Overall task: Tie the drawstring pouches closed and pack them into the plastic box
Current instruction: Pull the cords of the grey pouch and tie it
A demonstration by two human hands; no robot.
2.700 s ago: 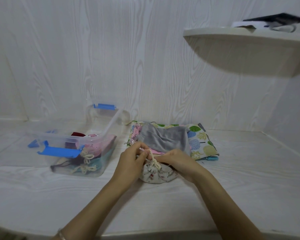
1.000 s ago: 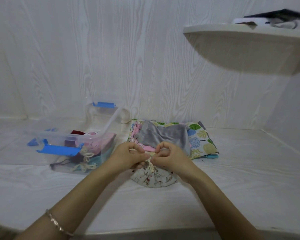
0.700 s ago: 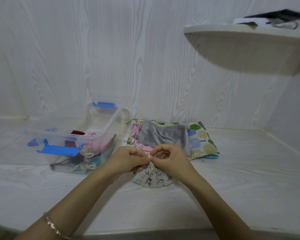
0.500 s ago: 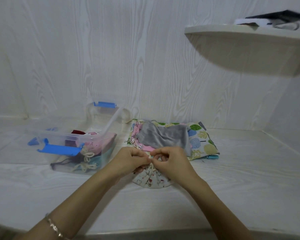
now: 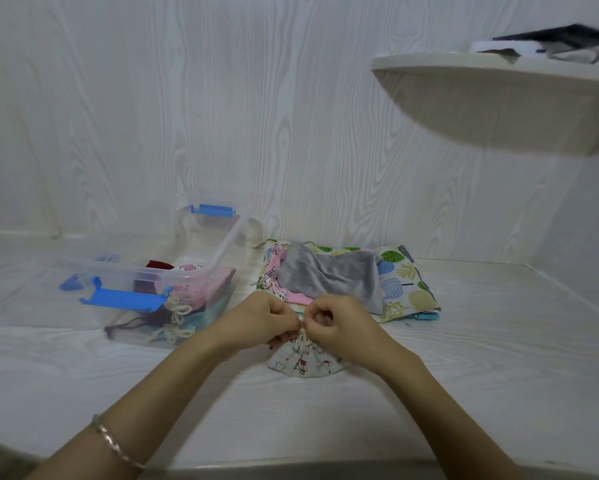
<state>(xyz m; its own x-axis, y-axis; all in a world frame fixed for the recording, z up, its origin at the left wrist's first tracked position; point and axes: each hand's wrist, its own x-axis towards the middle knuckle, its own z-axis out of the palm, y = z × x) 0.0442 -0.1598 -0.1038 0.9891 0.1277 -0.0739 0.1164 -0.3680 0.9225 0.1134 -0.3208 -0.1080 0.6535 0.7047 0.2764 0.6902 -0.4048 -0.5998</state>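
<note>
Left hand [image 5: 256, 323] and right hand [image 5: 339, 323] each pinch the drawstring [image 5: 302, 332] above the printed pouch [image 5: 301, 362]; soft, light cloth, probably best gripped at its gathered neck.

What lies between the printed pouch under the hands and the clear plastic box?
In the head view, only the left hand and its wrist cross that stretch of table, between the printed pouch and the plastic box.
</note>
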